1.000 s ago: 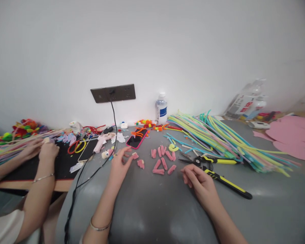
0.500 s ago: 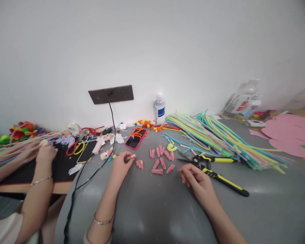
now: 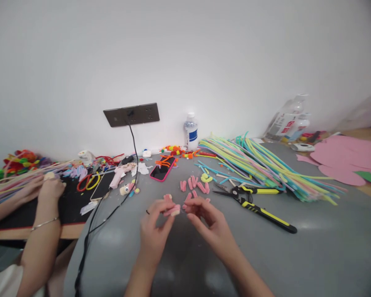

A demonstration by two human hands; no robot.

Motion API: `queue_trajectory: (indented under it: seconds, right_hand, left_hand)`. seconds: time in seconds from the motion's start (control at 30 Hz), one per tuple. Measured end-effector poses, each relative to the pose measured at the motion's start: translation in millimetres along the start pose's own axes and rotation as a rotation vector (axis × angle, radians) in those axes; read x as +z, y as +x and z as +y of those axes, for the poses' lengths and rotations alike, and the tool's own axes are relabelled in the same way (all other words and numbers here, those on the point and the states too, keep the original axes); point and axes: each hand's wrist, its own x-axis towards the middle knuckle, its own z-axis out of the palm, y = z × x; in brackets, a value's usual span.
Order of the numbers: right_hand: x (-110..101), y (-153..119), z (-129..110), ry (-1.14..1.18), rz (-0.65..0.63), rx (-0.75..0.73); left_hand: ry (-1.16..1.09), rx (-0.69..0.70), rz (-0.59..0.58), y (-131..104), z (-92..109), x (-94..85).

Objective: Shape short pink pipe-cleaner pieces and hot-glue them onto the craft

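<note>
Between the thumb and fingers of my left hand [image 3: 157, 225] is a folded pink pipe cleaner piece [image 3: 172, 211] with a cream end. Another pink piece with a cream tip [image 3: 167, 197] shows just behind those fingers. My right hand [image 3: 207, 218] hovers close by on the right, fingers curved and thumb apart, holding nothing that I can see. Its fingertips partly cover some of the loose pink pipe cleaner pieces [image 3: 193, 181] on the grey table [image 3: 266, 264]. A curled yellow piece [image 3: 206, 177] lies behind them.
Black-and-yellow pliers [image 3: 256, 206] lie right of my hands, before a pipe cleaner bundle [image 3: 259, 165]. A phone [image 3: 163, 169], a bottle [image 3: 191, 134] and a small doll-like figure [image 3: 127, 188] sit farther back. A black cable [image 3: 111, 216] crosses the left side, near a co-worker's hands [image 3: 48, 189].
My left hand has come right and nearer with the pink piece, now turned palm inward. My right hand has moved left to meet it. The view has shifted slightly.
</note>
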Motion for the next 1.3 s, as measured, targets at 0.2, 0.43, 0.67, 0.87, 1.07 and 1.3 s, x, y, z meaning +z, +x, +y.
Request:
queue_trajectory:
  seconds: [0.2,0.43,0.67,0.87,1.07,1.3]
  right_hand:
    - [9,4,-6,0.166,-0.070,0.020]
    - [3,6,-10,0.240,-0.092,0.090]
    - [0,12,-6,0.265,-0.242,0.115]
    - [-2,15,-2,0.300,-0.452,0.074]
    - [-2,19,-6,0.309,-0.557,0.056]
    - [-3,23,-6,0.280,-0.630,0.046]
  left_hand:
    - [-0.037,0.000,0.044,-15,12,7.7]
    - [-0.227,-0.125,-0.059,-23,16,0.7]
    - [-0.437,-0.546,-0.028,-20,21,-11.1]
    - [-0.619,-0.762,-0.269,-17,23,-19.1]
    - [-0.735,-0.845,-0.344,-21,24,-20.2]
    - [-0.750,-0.906,-0.387,-23,20,-23.5]
